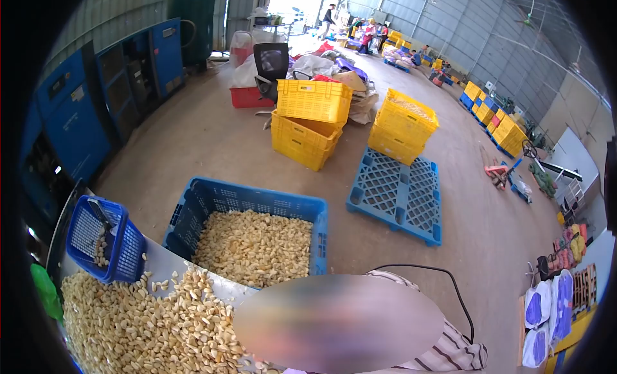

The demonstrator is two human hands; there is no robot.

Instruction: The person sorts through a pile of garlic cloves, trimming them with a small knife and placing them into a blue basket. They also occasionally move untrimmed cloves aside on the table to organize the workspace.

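Neither of my hands can be made out. A blurred oval patch covers the lower middle of the view, with striped cloth [443, 351] showing beside it. Left of the patch, a heap of pale cloves [148, 322], which look like peeled garlic, spreads over a metal table [164, 261]. A small blue basket [132, 252] stands on the table's far left, with a few cloves and a dark-handled tool [99, 210] inside. Beyond the table edge, a large blue crate [257, 197] holds many more cloves [257, 245].
Stacked yellow crates [308, 130] stand ahead on the floor. More yellow crates [402, 126] rest on a blue pallet [395, 194]. Blue machine cabinets [74, 117] line the left wall. An office chair [271, 65] and piled sacks lie behind; several people are far back. A black cable [459, 290] curves at right.
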